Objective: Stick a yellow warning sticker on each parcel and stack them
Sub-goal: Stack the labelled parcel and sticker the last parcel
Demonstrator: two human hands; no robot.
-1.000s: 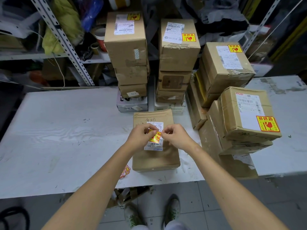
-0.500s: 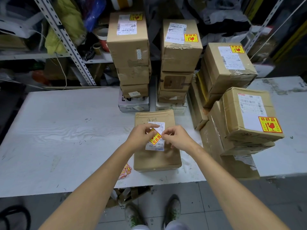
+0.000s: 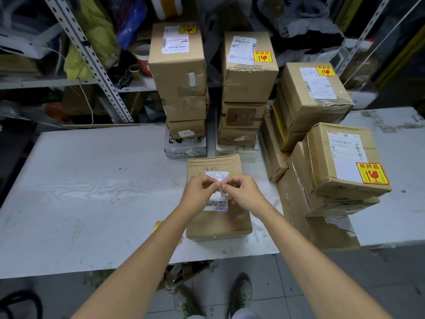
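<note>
A flat brown parcel with a white shipping label lies on the white table in front of me. Just above its label, my left hand and my right hand pinch a small sticker between their fingertips. Only the sticker's white side shows; its yellow face is turned away. Behind and to the right stand stacked parcels that carry yellow warning stickers: a left stack, a middle stack and two right stacks.
A strip of yellow stickers lies on the table, partly under my left forearm. Metal shelving full of bags and tape rolls runs behind the table. Cardboard scraps lie on the floor under the table's front edge, near my feet.
The sticker between my fingertips has turned, so its yellow face no longer shows and only white is seen. Both hands stay over the parcel's label.
</note>
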